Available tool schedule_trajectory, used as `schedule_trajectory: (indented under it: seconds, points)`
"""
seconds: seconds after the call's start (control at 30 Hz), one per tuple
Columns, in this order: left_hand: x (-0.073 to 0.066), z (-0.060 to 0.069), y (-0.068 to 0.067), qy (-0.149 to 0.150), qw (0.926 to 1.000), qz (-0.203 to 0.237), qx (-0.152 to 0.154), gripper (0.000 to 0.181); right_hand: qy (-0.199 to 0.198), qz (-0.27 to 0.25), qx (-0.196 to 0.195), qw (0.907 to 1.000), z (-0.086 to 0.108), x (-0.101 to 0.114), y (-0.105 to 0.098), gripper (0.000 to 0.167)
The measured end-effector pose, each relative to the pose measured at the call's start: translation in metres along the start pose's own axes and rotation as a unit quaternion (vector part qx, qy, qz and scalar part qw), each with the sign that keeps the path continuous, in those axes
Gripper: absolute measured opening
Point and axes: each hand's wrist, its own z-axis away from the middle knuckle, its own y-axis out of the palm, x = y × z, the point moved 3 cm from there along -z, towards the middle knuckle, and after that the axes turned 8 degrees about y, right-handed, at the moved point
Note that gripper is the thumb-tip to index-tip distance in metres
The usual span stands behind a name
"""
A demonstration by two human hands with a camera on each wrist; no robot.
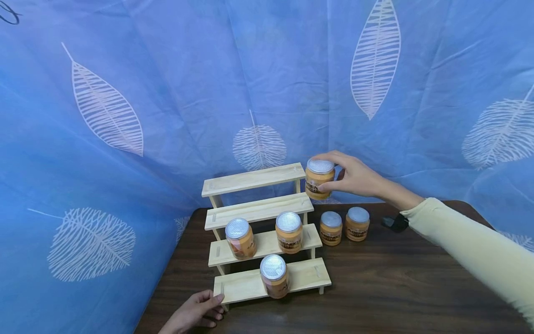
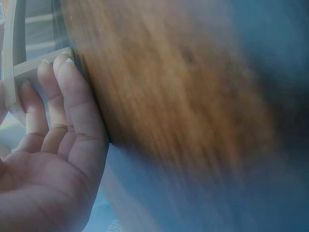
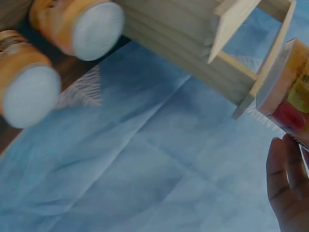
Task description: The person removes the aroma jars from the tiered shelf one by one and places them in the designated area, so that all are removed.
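Note:
My right hand [image 1: 352, 176] grips an orange jar [image 1: 319, 181] with a clear lid, thumb on the front and fingers behind. The jar is held up beside the right end of the top step of a four-tier wooden display stand [image 1: 254, 178]. In the right wrist view the jar [image 3: 294, 92] shows only partly, with fingers [image 3: 285, 174] against it. At the stand's lower left corner, my left hand [image 1: 195, 311] holds the bottom step, thumb on top. In the left wrist view, the left hand's fingers [image 2: 79, 101] lie along the stand's wooden leg [image 2: 41, 65].
Two jars [image 1: 239, 239] [image 1: 289, 232] stand on the second step from the bottom, and one jar [image 1: 274, 276] on the lowest. Right of the stand, two more jars [image 1: 331, 228] [image 1: 357, 224] stand on the dark table [image 1: 396, 287]. A blue leaf-patterned cloth [image 1: 187, 93] hangs behind.

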Motion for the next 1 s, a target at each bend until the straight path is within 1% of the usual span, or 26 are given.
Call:
schedule_trajectory:
  seconds: [0.2,0.3,0.37,0.53,0.67,1.0]
  points:
    - [-0.005,0.002,0.001,0.001,1.0000,0.000,-0.009,0.034,0.013,0.010,-0.002,0.9999,0.021,-0.018,0.000,0.066]
    - [-0.007,0.002,0.001,-0.003,0.9999,-0.005,-0.015,0.036,0.019,0.013,0.000,0.9997,0.037,-0.028,0.005,0.066]
    - [-0.008,0.002,0.001,-0.007,0.9998,-0.007,-0.017,0.037,0.023,0.009,-0.005,0.9997,0.048,-0.035,0.009,0.066]
    - [-0.006,0.002,0.001,-0.013,0.9998,-0.005,-0.014,0.037,0.018,0.005,-0.026,0.9995,0.073,-0.053,0.025,0.066]
    - [-0.004,0.002,0.001,-0.015,0.9998,-0.001,-0.012,0.036,0.014,-0.008,-0.028,0.9995,0.088,-0.063,0.039,0.064]
    - [-0.003,0.002,0.001,-0.020,0.9995,-0.011,-0.021,0.039,0.012,-0.025,-0.035,0.9990,0.112,-0.078,0.076,0.066]
